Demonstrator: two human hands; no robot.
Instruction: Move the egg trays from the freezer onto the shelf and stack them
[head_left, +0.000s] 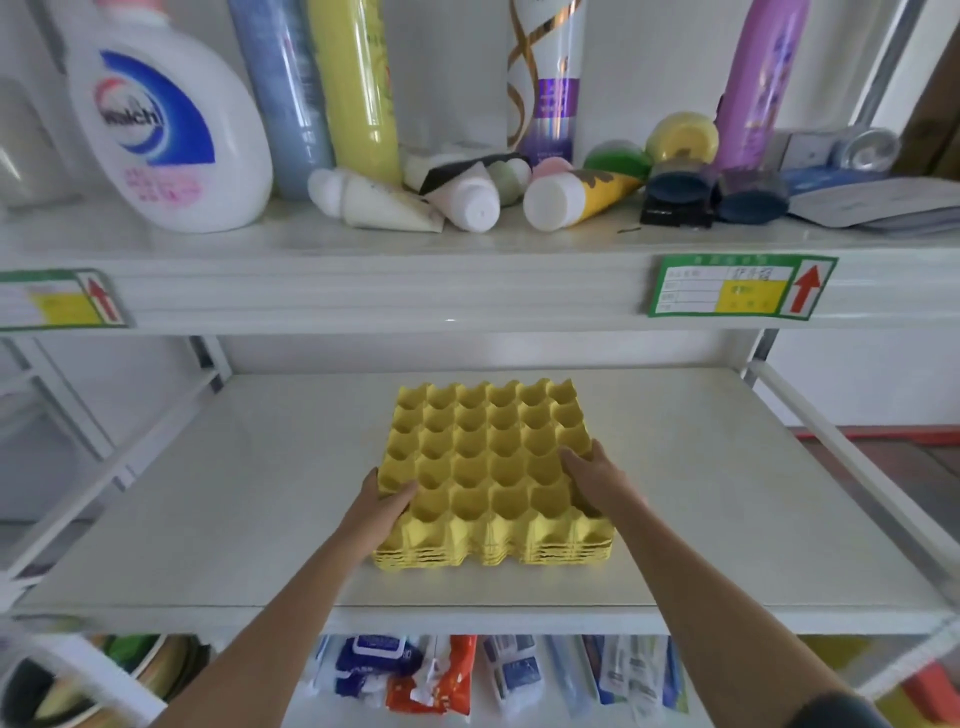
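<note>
Shelf unit: white metal shelving; the middle shelf (249, 499) is a broad pale board, bare apart from the trays.
Upper shelf: holds a white detergent bottle (166, 119) at the left, tall blue-grey, yellow, white-and-purple and lilac bottles standing behind, and several tubes (566, 195) lying on their sides in front.
Lower shelf: packets of wipes (431, 675) in blue, white and orange show under the front edge.
Egg trays: a stack of yellow egg trays (493, 462) sits on the middle shelf, near its front edge and roughly centred; several nested rims show at the front side, the cups empty.
Left hand: the left hand (382, 506) grips the stack's near-left corner, thumb lying over the top tray, fingers down the side.
Right hand: the right hand (597, 480) grips the right edge, fingers curled over the top tray's rim.
Price labels: green-bordered labels (740, 286) with red arrows pointing up are stuck on the upper shelf's front lip, one at each side.
</note>
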